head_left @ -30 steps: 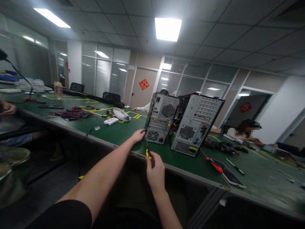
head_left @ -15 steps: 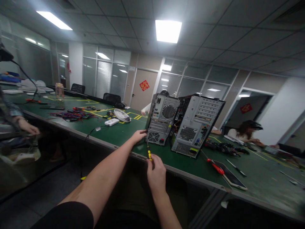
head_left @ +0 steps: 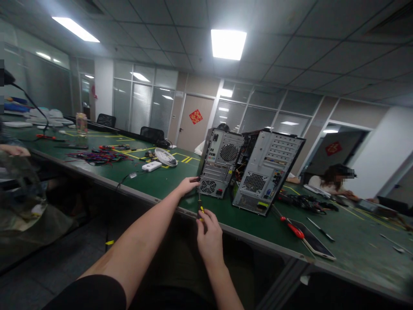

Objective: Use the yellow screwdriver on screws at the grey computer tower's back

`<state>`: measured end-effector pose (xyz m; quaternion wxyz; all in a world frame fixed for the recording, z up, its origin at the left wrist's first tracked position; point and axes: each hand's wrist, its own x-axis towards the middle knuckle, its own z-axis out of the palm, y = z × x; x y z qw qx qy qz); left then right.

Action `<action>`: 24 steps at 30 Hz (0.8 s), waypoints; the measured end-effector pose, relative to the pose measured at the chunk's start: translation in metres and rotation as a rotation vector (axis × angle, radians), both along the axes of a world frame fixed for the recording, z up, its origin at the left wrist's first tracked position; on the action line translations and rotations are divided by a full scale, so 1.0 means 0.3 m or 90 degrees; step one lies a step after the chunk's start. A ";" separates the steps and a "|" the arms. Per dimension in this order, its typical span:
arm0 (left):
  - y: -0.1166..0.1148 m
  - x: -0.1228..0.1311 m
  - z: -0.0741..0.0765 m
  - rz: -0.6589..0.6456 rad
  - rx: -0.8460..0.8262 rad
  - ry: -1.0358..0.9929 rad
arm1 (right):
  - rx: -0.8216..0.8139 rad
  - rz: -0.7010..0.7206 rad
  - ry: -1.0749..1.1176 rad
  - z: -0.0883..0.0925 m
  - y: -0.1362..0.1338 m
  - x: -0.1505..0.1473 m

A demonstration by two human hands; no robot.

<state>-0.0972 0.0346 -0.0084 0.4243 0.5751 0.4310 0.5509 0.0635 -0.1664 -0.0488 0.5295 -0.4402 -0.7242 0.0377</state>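
Observation:
A yellow-and-black screwdriver (head_left: 200, 204) is pinched in the fingers of my right hand (head_left: 210, 237), below the table's front edge. Its thin shaft points up to the lower left corner of a grey computer case (head_left: 217, 170), whose rear panel faces me. Whether the tip sits in a screw is too small to tell. My left hand (head_left: 187, 186) lies against the left side of that case near its bottom, fingers stretched out and fingertips in shadow. Close on the right stands a second computer case (head_left: 258, 172), also with its rear side towards me.
Right of the cases lie a red screwdriver (head_left: 295, 229), a phone (head_left: 312, 241), a slim tool (head_left: 320, 228) and black cables (head_left: 306, 202). Leftward are a white power strip (head_left: 151, 166), a round white part (head_left: 166, 157) and bundled wires (head_left: 97, 156). A person holds a bag (head_left: 29, 211) at far left.
My right fingers have shifted further up over the screwdriver handle, covering more of it. My left hand stays at the case. At far left, the other person's hand and bag moved left and up.

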 end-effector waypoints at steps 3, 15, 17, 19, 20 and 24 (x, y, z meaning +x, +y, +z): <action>0.004 -0.003 -0.005 -0.008 0.003 -0.001 | 0.001 0.007 0.004 -0.001 -0.001 -0.003; 0.009 -0.007 -0.008 -0.020 0.007 -0.025 | 0.025 -0.030 0.028 0.017 -0.007 -0.013; 0.011 -0.007 -0.009 -0.020 0.008 -0.026 | 0.024 -0.037 0.031 0.015 -0.009 -0.010; 0.012 -0.008 -0.010 -0.019 0.008 -0.026 | 0.019 -0.036 0.050 0.015 -0.007 -0.007; 0.013 -0.008 -0.010 -0.019 0.009 -0.026 | 0.014 -0.034 0.062 0.017 -0.005 -0.005; 0.012 -0.008 -0.011 -0.023 0.015 -0.028 | -0.004 -0.040 0.093 0.024 0.001 0.003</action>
